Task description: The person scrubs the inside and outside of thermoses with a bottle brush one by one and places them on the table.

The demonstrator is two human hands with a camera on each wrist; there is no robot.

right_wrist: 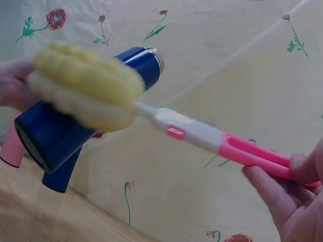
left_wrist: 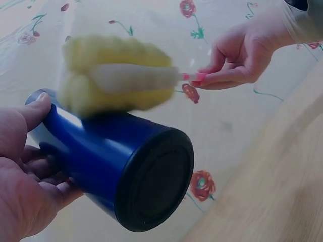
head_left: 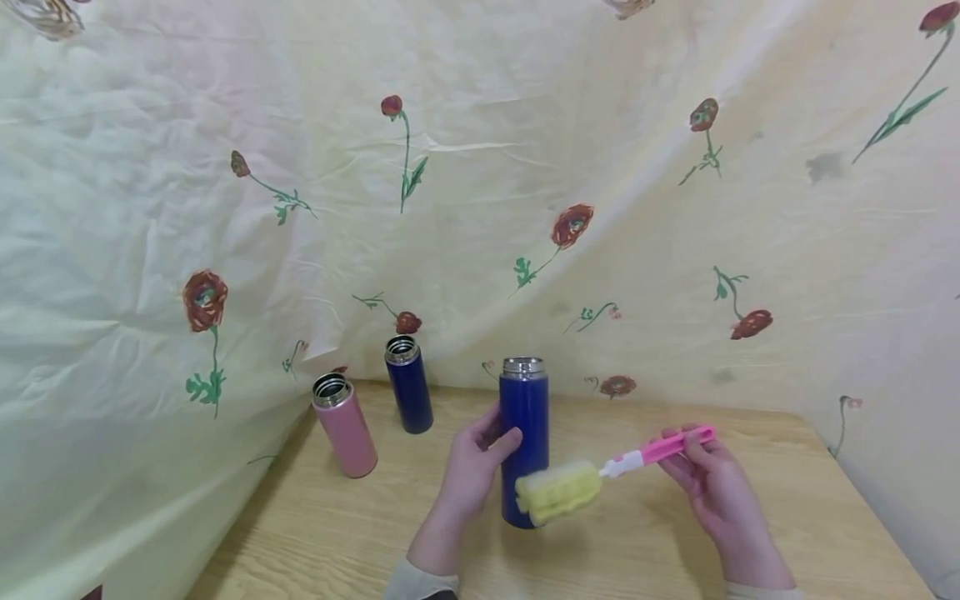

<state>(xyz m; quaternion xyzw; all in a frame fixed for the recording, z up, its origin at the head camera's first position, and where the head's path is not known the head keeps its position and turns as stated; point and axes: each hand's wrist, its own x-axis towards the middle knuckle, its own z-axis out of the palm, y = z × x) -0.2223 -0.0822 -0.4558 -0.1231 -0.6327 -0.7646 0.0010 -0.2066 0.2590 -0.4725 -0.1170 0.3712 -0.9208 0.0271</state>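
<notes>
My left hand (head_left: 474, 462) grips a tall blue bottle (head_left: 525, 417) around its side. The bottle has no lid, and its bare metal mouth points up in the head view. In the left wrist view its black base (left_wrist: 156, 179) shows, raised off the table. Between thumb and fingers, my right hand (head_left: 708, 483) pinches the pink handle (right_wrist: 252, 157) of a bottle brush. The brush's yellow and white sponge head (head_left: 561, 492) lies across the front of the bottle's lower part. Whether the sponge touches the bottle I cannot tell.
An open pink bottle (head_left: 348, 433) stands on the wooden table (head_left: 300, 533) at the left. Behind it is a shorter, open dark blue bottle (head_left: 410, 392). A flowered cloth (head_left: 465, 267) hangs along the table's back and left side.
</notes>
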